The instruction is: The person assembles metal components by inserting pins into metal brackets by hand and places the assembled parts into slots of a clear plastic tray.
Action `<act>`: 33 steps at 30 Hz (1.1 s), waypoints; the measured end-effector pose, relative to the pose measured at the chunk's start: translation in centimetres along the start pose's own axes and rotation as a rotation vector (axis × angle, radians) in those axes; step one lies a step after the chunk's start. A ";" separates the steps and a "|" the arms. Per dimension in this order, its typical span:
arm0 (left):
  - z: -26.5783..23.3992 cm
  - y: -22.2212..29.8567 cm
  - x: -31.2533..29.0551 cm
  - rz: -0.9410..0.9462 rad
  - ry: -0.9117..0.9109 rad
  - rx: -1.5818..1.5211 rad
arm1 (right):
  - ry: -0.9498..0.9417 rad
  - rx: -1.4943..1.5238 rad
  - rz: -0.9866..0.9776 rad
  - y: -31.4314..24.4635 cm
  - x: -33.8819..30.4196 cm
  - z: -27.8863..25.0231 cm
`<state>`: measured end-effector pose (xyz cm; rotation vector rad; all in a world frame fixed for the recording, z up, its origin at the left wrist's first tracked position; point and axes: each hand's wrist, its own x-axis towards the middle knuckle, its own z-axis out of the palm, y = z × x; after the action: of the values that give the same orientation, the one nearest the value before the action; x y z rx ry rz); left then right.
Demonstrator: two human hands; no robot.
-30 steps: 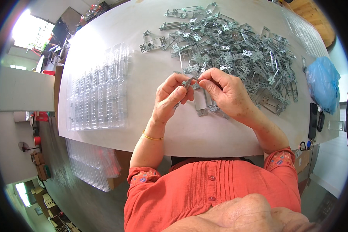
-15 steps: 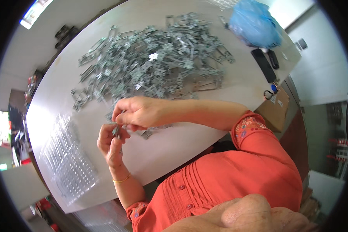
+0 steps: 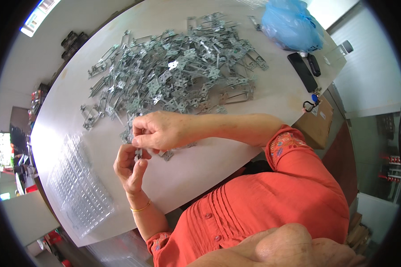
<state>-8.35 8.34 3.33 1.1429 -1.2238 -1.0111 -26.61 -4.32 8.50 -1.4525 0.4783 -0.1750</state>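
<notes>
I see left hand (image 3: 130, 167) and right hand (image 3: 158, 131) both pinching one small metal clip (image 3: 138, 153), above white bench (image 3: 236, 147), clip pile (image 3: 173, 80) just behind, clear plastic tray (image 3: 78, 191) to the left

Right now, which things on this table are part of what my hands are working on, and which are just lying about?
In hand:
small metal part, pinched between left hand and right hand
pile of metal brackets
clear plastic tray

Lying about:
blue plastic bag
black phone
keys
cardboard box
</notes>
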 end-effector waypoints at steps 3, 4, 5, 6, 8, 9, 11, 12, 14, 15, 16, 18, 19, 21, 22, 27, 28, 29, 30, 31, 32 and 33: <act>0.2 0.2 0.2 -0.054 -0.010 0.033 | -0.012 -0.147 -0.097 0.6 0.1 -0.4; 0.3 0.0 0.2 -0.043 -0.008 0.027 | 0.019 -0.166 -0.096 0.5 -0.1 -0.5; 0.5 -0.2 0.4 -0.034 -0.005 0.022 | 0.048 -0.184 -0.096 0.4 -0.2 -0.5; 0.5 -0.5 0.6 -0.021 -0.026 0.055 | 0.066 -0.247 -0.097 0.2 -0.4 -0.7; 0.9 -0.4 0.9 0.001 -0.058 0.106 | 0.047 -0.299 -0.115 0.1 -0.5 -0.6; 1.1 -0.2 1.0 0.009 -0.068 0.123 | 0.137 -0.393 -0.172 0.3 -0.5 -0.5; -0.2 -0.4 0.7 -0.046 -0.116 0.155 | 0.199 -0.473 -0.249 0.5 -0.2 0.1; -0.1 -0.6 0.8 -0.022 -0.130 0.106 | 0.235 -0.423 -0.258 0.6 -0.2 0.4; -0.4 -0.4 0.6 -0.007 -0.148 0.063 | 0.286 -0.367 -0.290 0.6 -0.1 1.1; -0.3 -0.1 0.6 -0.008 -0.138 0.065 | 0.277 -0.367 -0.292 0.8 0.0 1.1; -0.3 0.2 0.7 -0.024 -0.176 0.079 | 0.295 -0.327 -0.288 1.2 0.2 1.3; -0.4 0.2 0.7 -0.061 -0.187 0.070 | 0.316 -0.302 -0.268 1.1 0.3 1.4; -0.2 0.1 0.7 -0.058 -0.175 0.073 | 0.304 -0.304 -0.273 1.1 0.3 1.4; 0.3 0.0 0.9 -0.015 -0.159 -0.072 | 0.336 -0.316 -0.300 1.2 0.3 1.4; 0.2 0.3 1.0 -0.013 -0.157 -0.072 | 0.392 -0.370 -0.343 1.5 0.3 1.4; 1.0 0.8 0.8 -0.134 -0.132 -0.179 | 0.435 -0.243 -0.320 1.0 0.6 0.6; 0.2 0.7 1.0 -0.123 -0.116 -0.172 | 0.392 -0.194 -0.262 0.1 0.2 0.6; 0.0 0.6 1.0 -0.118 -0.109 -0.166 | 0.350 -0.145 -0.203 -0.4 -0.1 0.8; 0.0 0.4 1.1 -0.112 -0.066 -0.204 | 0.341 -0.223 -0.241 -0.3 -0.3 1.1; 0.0 0.3 1.1 -0.106 -0.024 -0.243 | 0.340 -0.224 -0.246 0.1 -0.3 1.2; -0.1 0.3 1.2 -0.082 -0.019 -0.228 | 0.338 -0.229 -0.275 0.6 -0.2 1.3; -0.1 0.2 1.2 -0.080 -0.019 -0.227 | 0.338 -0.235 -0.300 0.9 -0.2 1.4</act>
<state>-8.14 7.16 3.77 1.0125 -1.0544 -1.1910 -26.39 -2.84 7.69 -1.7307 0.5656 -0.6281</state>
